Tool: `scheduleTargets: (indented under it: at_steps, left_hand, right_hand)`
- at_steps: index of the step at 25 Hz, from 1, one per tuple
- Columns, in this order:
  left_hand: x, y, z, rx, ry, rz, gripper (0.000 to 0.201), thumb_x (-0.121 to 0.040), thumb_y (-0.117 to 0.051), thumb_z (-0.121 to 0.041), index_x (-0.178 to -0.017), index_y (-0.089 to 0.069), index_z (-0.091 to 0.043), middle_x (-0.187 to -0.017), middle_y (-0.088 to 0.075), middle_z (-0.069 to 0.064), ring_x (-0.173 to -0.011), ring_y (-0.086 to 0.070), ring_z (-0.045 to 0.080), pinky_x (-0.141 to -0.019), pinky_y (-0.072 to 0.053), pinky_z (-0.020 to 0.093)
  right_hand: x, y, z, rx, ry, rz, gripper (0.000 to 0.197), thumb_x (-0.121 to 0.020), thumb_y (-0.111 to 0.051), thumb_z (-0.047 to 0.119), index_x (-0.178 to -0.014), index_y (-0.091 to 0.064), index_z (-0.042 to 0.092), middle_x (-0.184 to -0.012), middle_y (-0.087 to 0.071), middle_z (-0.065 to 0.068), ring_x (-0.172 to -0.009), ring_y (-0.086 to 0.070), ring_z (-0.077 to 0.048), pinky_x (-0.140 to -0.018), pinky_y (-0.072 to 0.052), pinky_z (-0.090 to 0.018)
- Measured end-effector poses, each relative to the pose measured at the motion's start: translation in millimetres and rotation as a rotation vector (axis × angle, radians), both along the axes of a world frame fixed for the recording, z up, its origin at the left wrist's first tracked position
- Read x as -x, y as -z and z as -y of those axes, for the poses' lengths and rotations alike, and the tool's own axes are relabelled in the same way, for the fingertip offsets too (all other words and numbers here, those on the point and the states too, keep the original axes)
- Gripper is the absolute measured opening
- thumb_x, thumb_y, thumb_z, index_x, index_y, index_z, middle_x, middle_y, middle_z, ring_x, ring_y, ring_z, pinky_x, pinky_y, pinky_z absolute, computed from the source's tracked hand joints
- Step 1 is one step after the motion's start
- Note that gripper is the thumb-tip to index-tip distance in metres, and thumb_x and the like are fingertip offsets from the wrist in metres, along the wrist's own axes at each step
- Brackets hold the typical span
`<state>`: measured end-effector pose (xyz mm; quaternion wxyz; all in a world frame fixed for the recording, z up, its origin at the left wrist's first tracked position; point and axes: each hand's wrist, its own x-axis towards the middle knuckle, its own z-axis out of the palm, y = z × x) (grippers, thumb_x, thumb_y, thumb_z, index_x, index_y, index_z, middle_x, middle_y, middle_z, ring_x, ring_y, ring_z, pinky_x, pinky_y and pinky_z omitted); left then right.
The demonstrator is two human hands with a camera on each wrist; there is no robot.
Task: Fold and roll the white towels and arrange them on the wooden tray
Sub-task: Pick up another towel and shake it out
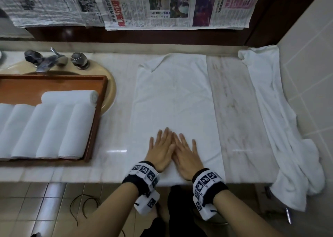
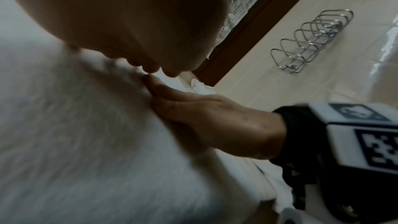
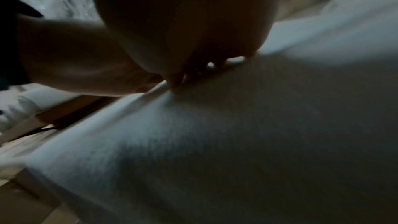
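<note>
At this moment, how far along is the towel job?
Done: rolls sit in the tray, one more across behind them. In hand: left hand and right hand press flat on a spread towel. Left: rolling it, then the bunched towel.

Matt white cloth towel point(image 1: 176, 100) on glossy marble counter point(image 1: 239, 110); smooth wooden tray point(image 1: 97, 114); shiny metal tap point(image 1: 46, 62).

Bare forearms, black wristbands point(image 1: 214, 188), white camera blocks point(image 1: 146, 203) with black square markers, dark trousers point(image 1: 180, 217)
</note>
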<state>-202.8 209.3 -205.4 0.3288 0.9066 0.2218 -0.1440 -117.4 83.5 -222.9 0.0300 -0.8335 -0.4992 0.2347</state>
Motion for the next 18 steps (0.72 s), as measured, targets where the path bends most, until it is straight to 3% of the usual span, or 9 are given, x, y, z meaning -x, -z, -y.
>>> scheduleTargets:
  at_steps: [2,5,7,9,10,13,18]
  left_hand:
    - [18.7,9.7,-6.9,-0.128,0.042,-0.007,0.060,-0.100,-0.005,-0.043,-0.153,0.012,-0.023,-0.156,0.026,-0.007,-0.146,0.023,0.016,-0.116,0.018,0.037]
    - [46.0,17.4,-41.2,-0.275,-0.239,-0.161,0.063,-0.100,-0.009,-0.042,-0.152,0.017,-0.019,-0.156,0.029,-0.002,-0.145,0.026,0.021,-0.115,0.019,0.045]
    - [40.6,13.2,-28.7,-0.284,-0.299,-0.139,0.064,-0.100,-0.010,-0.040,-0.152,0.016,-0.013,-0.158,0.025,0.004,-0.145,0.025,0.023,-0.114,0.020,0.047]
    - [22.5,14.4,6.6,-0.263,-0.138,-0.023,0.062,-0.100,-0.006,-0.039,-0.153,0.014,-0.013,-0.159,0.024,0.003,-0.145,0.025,0.019,-0.115,0.020,0.046]
    - [17.7,17.5,21.8,-0.255,-0.074,0.005,0.061,-0.100,-0.004,-0.038,-0.153,0.013,-0.015,-0.159,0.024,0.001,-0.145,0.024,0.017,-0.116,0.019,0.044]
    - [21.5,29.3,23.9,-0.376,-0.041,0.021,0.064,-0.097,-0.001,-0.044,-0.155,0.004,-0.017,-0.160,0.015,-0.003,-0.148,0.015,0.016,-0.118,0.014,0.043]
    - [41.5,37.8,5.2,-0.393,-0.076,0.059,0.064,-0.098,-0.008,-0.045,-0.156,-0.001,-0.018,-0.162,0.006,-0.004,-0.149,0.008,0.013,-0.120,0.010,0.039]
  right_hand:
    - [-12.5,10.2,16.6,-0.021,0.097,0.088,0.067,-0.090,0.006,0.046,-0.152,0.011,0.022,-0.156,0.021,0.010,-0.149,0.011,-0.016,-0.117,0.005,-0.056]
    - [-36.5,12.7,40.7,0.062,0.436,0.205,0.061,-0.101,-0.008,0.045,-0.150,0.016,0.017,-0.157,0.024,0.002,-0.148,0.015,-0.020,-0.113,0.012,-0.058]
    - [-16.3,10.4,32.7,-0.035,0.379,0.213,0.062,-0.102,-0.018,0.039,-0.152,0.008,0.014,-0.161,0.013,-0.001,-0.149,0.007,-0.023,-0.113,0.010,-0.058]
    - [13.8,11.0,16.2,-0.108,0.174,0.167,0.058,-0.100,-0.023,0.036,-0.154,-0.015,0.016,-0.162,-0.011,0.000,-0.149,-0.012,-0.022,-0.116,-0.002,-0.055]
    - [21.0,14.4,13.4,-0.118,0.115,0.170,0.056,-0.101,-0.021,0.036,-0.153,-0.020,0.018,-0.161,-0.016,0.002,-0.148,-0.014,-0.021,-0.116,-0.005,-0.053]
    - [12.9,15.5,18.3,-0.102,0.186,0.195,0.057,-0.100,-0.019,0.038,-0.154,-0.020,0.018,-0.162,-0.014,0.003,-0.149,-0.011,-0.018,-0.117,-0.008,-0.051]
    - [-0.1,21.6,41.2,-0.087,0.257,0.225,0.060,-0.099,-0.017,0.038,-0.155,-0.013,0.018,-0.163,-0.004,0.004,-0.150,0.000,-0.016,-0.120,-0.006,-0.049]
